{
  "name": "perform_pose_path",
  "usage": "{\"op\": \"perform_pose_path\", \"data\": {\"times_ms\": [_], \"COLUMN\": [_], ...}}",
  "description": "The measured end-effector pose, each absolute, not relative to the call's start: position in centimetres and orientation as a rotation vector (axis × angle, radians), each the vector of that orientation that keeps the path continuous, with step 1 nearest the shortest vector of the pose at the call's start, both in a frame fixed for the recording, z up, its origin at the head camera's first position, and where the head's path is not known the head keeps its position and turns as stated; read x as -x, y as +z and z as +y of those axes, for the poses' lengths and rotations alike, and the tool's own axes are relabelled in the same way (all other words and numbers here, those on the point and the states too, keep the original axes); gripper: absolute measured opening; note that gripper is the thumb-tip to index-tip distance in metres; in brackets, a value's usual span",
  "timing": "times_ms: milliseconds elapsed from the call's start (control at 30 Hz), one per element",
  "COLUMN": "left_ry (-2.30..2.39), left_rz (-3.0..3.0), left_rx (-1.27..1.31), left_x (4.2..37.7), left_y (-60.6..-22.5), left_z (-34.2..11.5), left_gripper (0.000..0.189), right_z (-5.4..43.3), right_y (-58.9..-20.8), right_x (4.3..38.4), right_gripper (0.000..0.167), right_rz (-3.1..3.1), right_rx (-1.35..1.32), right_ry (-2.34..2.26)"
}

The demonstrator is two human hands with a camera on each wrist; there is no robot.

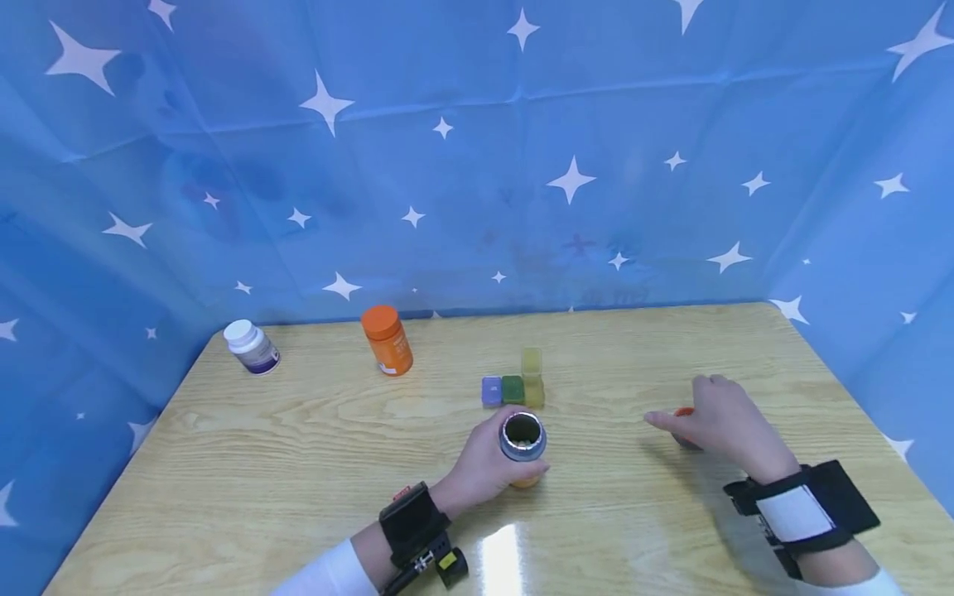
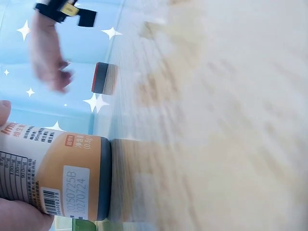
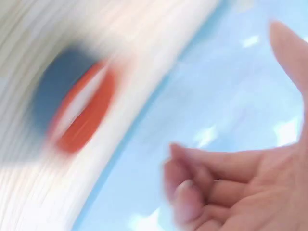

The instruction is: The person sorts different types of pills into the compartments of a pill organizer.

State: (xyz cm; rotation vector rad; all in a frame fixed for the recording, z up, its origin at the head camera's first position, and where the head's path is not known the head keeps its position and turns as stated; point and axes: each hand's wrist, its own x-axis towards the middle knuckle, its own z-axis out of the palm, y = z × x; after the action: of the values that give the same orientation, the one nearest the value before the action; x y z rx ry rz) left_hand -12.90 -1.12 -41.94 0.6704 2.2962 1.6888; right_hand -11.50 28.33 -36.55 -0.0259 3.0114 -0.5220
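My left hand (image 1: 480, 463) grips an uncapped supplement bottle (image 2: 72, 178), its label orange and white and its base dark, standing upright on the wooden table. From above, the round mouth (image 1: 522, 430) shows its dark inside. A dark lid with an orange-red inside (image 3: 91, 125) lies on the table at the right. Above this lid is my right hand (image 1: 726, 422), apart from it and holding nothing. In the right wrist view the thumb stands out while the fingers (image 3: 187, 192) curl loosely.
Small blue (image 1: 492, 391), green (image 1: 513, 389) and yellow (image 1: 532, 391) boxes sit in a row just behind the bottle; the yellow one's flap is up. Farther back stand an orange bottle (image 1: 387, 341) and a white-capped bottle (image 1: 252, 346). A blue starry curtain (image 1: 462, 190) borders the table.
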Motion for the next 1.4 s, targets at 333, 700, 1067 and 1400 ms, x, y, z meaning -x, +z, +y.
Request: {"op": "perform_pose_path", "data": {"times_ms": [333,700,1067,1400], "left_ry": [1.680,1.499,0.907,0.628], "left_rz": [2.295,2.342,2.676,2.771], "left_rx": [-0.706,-0.743,-0.803,-0.796], "left_x": [12.8,13.1,18.0,21.4], "left_y": [-41.7,-42.0,-37.7,-39.5], "left_z": [-1.4,-1.8,-4.6,-3.5], "left_gripper": [0.056,0.064,0.054,0.066], "right_z": [17.6,14.6,14.3,14.2], "right_y": [-37.5,-39.5,-39.6,-39.4], "right_x": [10.4,10.4,10.8,10.6], "right_gripper": [0.078,0.062,0.054,0.053], "right_rz": [2.884,2.679,2.685,2.682], "right_rx": [0.645,0.606,0.649,0.594], "right_ry": [-1.216,-1.476,-1.439,-1.422]}}
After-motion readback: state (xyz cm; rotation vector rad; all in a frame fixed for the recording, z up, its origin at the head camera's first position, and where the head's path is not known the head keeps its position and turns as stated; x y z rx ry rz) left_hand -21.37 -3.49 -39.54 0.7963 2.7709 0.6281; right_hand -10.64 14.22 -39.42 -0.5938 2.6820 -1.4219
